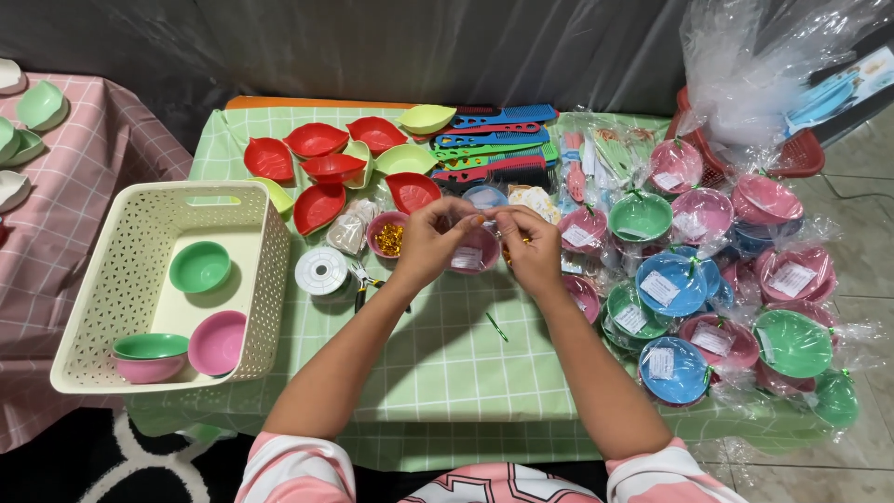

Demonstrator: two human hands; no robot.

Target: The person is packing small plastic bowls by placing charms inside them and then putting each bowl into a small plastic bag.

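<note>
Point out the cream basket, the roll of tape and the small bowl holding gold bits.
Cream basket [270, 244]: head view, on its perforated right wall.
Roll of tape [322, 271]: head view, on its flat top face.
Small bowl with gold bits [376, 233]: head view, on its pink left rim.

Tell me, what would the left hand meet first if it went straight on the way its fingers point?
Probably the right hand: the left hand points right, fingertips almost touching it above a wrapped pink bowl.

A pink bowl [473, 250] in clear wrap sits upright on the green checked surface [447, 363]. A white label shows on its front. Both hands pinch the wrap at its top.
</note>
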